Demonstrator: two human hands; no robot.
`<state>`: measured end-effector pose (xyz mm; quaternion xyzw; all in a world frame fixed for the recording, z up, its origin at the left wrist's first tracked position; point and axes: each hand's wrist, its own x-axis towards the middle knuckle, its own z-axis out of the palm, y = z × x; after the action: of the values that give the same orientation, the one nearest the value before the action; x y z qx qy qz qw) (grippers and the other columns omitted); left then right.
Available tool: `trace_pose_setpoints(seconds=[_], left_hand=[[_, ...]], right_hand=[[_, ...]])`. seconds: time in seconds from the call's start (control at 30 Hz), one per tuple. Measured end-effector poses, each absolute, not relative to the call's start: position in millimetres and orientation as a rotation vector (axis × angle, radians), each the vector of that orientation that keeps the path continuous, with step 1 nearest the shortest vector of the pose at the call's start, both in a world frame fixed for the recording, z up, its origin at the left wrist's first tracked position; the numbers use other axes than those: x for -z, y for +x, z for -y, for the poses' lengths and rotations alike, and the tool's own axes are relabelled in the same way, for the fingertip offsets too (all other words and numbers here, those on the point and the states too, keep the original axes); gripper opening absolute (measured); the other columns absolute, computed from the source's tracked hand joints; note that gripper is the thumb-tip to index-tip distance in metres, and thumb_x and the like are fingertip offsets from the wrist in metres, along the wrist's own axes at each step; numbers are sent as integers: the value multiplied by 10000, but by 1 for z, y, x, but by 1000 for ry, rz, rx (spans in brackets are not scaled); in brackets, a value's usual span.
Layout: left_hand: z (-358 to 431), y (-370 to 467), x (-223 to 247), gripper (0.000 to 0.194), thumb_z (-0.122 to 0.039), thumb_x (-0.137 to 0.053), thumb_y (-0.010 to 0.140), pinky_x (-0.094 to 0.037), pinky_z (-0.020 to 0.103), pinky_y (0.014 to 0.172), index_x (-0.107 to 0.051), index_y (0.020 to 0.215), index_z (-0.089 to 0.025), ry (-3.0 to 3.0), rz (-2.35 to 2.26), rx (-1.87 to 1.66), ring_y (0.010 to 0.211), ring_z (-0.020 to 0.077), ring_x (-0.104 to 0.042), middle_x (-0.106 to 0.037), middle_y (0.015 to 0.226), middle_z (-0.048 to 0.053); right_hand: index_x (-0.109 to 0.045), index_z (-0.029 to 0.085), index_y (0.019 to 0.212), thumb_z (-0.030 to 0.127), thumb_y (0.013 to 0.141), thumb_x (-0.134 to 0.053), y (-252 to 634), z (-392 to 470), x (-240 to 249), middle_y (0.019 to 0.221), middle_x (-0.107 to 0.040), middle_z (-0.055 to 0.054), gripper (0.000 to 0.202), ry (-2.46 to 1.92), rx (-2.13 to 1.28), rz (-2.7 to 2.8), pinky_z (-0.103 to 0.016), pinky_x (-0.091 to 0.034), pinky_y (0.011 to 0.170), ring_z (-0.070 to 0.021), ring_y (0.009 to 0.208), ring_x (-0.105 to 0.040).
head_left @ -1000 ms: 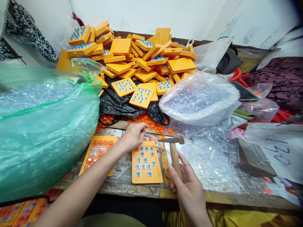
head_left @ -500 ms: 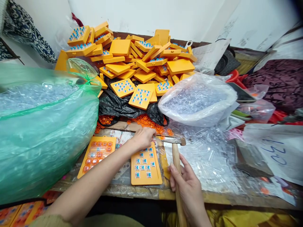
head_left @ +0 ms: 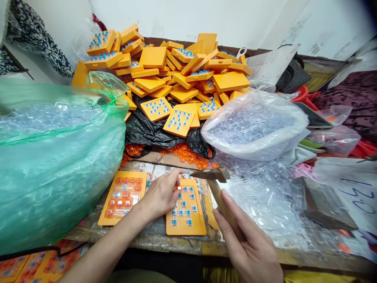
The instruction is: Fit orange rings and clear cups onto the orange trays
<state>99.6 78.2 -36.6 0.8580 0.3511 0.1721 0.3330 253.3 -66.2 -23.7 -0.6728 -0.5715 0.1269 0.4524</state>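
My left hand [head_left: 165, 192] is closed in a pinch over the upper left corner of a yellow keypad panel [head_left: 191, 228] fitted with blue switches. A bit of orange shows at its fingertips, apparently an orange keycap. My right hand [head_left: 247, 236] grips the wooden handle of a hammer [head_left: 210, 173], whose head is raised near the panel's upper right corner. Left of my left hand lies another yellow panel [head_left: 107, 216], filled with orange keycaps and some longer clear ones.
Many yellow panels [head_left: 153, 57] are heaped at the back on black plastic [head_left: 147, 131]. Loose orange keycaps [head_left: 185, 153] lie before them. A green bag [head_left: 59, 177] of clear parts bulges at left; a white bag [head_left: 255, 124] and spilled clear pieces [head_left: 259, 196] are at right.
My left hand has drawn back from near the loose orange keycaps to the panel's upper left corner. My right hand has lifted the hammer, turning its head closer to the panel.
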Motion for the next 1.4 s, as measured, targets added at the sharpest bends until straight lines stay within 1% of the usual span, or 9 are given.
trace_pose_setpoints(seconds=[0.1,0.27,0.47,0.63,0.87,0.97,1.07,1.2,1.4], left_hand=[[-77,98,36,432,-70,-518,791,-504,361,805,-445,1201,-183,2183,-950,-441,890,226,-650,-684,941,60],[-91,97,29,416,-160,-593,800,-521,351,851,-525,1210,-163,2149,-962,-493,948,222,-656,-695,1034,86],[-142,141,27,195,-118,-547,815,-497,348,905,-710,915,-158,2323,-1100,-428,969,226,-658,-720,998,97],[-156,163,37,167,-62,-566,750,-504,347,851,-702,757,-159,2315,-1122,-345,922,250,-666,-722,886,97],[-110,127,31,344,-82,-565,772,-500,298,819,-548,1100,-183,2265,-949,-442,903,187,-640,-688,937,35],[-85,116,36,371,-116,-579,783,-503,336,811,-515,1141,-192,2147,-884,-502,895,202,-641,-684,937,37],[-74,114,46,390,-120,-555,803,-496,381,839,-502,1183,-192,2098,-897,-593,917,222,-637,-687,955,56],[-73,115,55,432,-114,-579,781,-497,373,852,-488,1197,-190,1958,-958,-656,895,206,-652,-699,928,43],[-68,115,54,530,-82,-603,750,-502,366,880,-475,1256,-174,1929,-1000,-649,923,200,-661,-716,926,35]], right_hand=[[-506,359,1376,217,931,-491,255,68,33,1075,-728,-26,468,-1733,-438,1563,-291,-583,773,-188,846,-717],[-590,282,1315,382,890,-565,256,70,57,1241,-660,-66,437,-1814,-556,1153,-326,-573,802,-244,1025,-670],[-422,236,1422,497,763,-708,248,68,61,736,-676,0,765,-1579,-867,501,-203,-343,350,-73,374,-413],[-421,199,1412,518,687,-771,247,65,57,649,-622,27,866,-1539,-854,436,-186,-328,364,-62,384,-401],[-527,257,1369,479,773,-700,251,69,63,920,-730,-41,659,-1642,-831,571,-217,-418,355,-74,384,-482],[-634,280,1269,398,836,-640,262,72,58,1233,-674,-49,449,-1720,-683,945,-300,-603,640,-204,763,-722],[-592,326,1305,256,880,-593,270,72,42,1318,-618,11,431,-1689,-446,1290,-314,-525,950,-232,1158,-622],[-462,387,1396,127,893,-550,268,72,28,1293,-638,20,573,-1619,-161,1471,-255,-533,910,-184,1100,-657],[-500,325,1388,253,931,-476,270,74,51,1145,-715,-38,463,-1798,-380,1587,-225,-573,775,-182,932,-720]])
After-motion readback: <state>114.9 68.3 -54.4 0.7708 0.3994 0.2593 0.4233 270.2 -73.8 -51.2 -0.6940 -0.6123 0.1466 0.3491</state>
